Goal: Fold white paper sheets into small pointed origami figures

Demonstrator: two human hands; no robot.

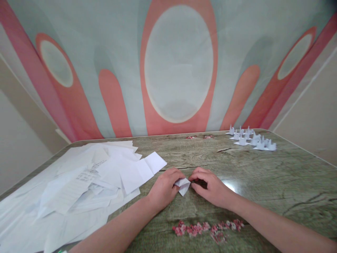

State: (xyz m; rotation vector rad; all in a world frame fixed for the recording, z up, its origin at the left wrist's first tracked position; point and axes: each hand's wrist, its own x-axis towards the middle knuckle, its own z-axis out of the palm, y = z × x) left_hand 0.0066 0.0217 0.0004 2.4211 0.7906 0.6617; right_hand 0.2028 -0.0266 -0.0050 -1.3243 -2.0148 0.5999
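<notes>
A small white folded piece of paper [183,187] lies between my hands above the wooden table, with creased flaps and a point toward me. My left hand [166,185] grips its left side, fingers on top and thumb at the near edge. At the paper's right corner, the fingertips of my right hand [207,184] are closed in a pinch. Part of the paper is hidden under my left fingers.
Loose white sheets [79,182], some printed, spread in a heap on the left. Several folded paper cranes [242,140] stand at the back right. The wood-grain table [263,182] carries a pink flower print [196,229] near me. A patterned wall covering [179,128] rises behind.
</notes>
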